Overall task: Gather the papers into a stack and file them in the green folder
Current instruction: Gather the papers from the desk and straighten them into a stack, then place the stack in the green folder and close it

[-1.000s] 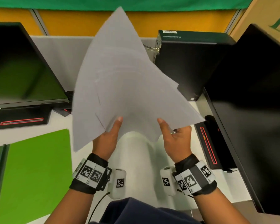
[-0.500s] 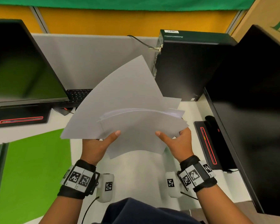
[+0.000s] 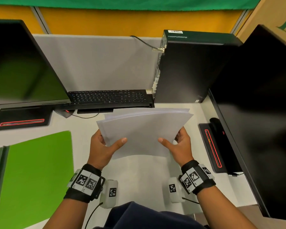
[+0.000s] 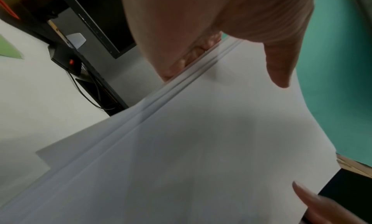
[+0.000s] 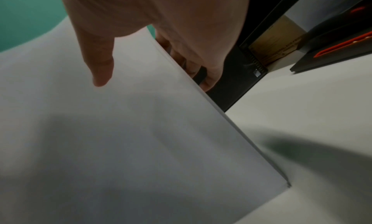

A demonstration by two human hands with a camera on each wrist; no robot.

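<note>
Head view shows me both hands, left hand [image 3: 102, 149] and right hand [image 3: 180, 146], pinching the paper stack [image 3: 144, 129] above the white desk [image 3: 139, 176], beside the green folder [image 3: 36, 179].

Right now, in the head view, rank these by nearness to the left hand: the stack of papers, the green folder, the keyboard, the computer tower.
From the left hand:
1. Stack of papers, gripped in it, its right side held by the right hand.
2. Green folder, open on the desk to the left.
3. Keyboard, farther back, beyond the papers.
4. Computer tower, back right.
</note>
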